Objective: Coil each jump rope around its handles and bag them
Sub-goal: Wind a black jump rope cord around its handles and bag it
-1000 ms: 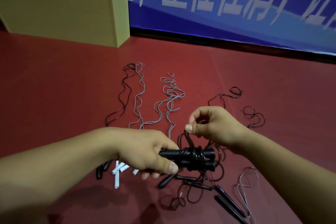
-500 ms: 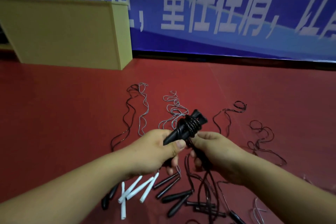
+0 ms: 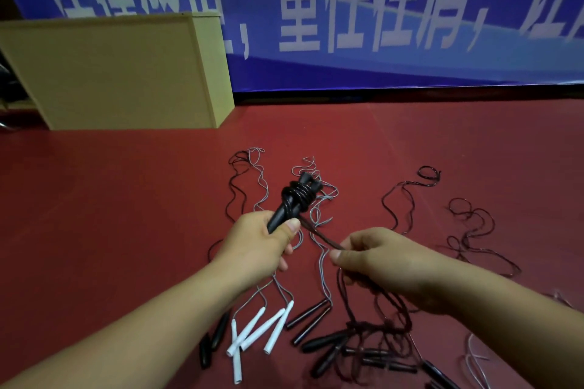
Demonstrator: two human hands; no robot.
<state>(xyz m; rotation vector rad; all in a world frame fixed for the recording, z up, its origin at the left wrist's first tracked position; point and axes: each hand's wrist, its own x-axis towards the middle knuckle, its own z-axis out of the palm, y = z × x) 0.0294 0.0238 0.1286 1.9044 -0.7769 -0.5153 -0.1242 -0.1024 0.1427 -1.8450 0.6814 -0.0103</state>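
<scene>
We count two bare hands [image 3: 259, 243], and one pair of black plastic handles [image 3: 284, 215] bound with black cord. On the red floor [image 3: 110, 215] lie four white tube handles [image 3: 249, 330]. We make out perhaps ten loose black handles [image 3: 308, 314], though the blurred tangle at lower right resists a sure count. One tan wooden box [image 3: 110, 73] stands behind.

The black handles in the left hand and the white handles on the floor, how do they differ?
The black handles are dark, held up off the floor by the left hand, with rope coiled tightly around them. The white handles are pale, lie loose on the red floor, and their grey rope trails away uncoiled. Both are slim jump-rope handles.
</scene>
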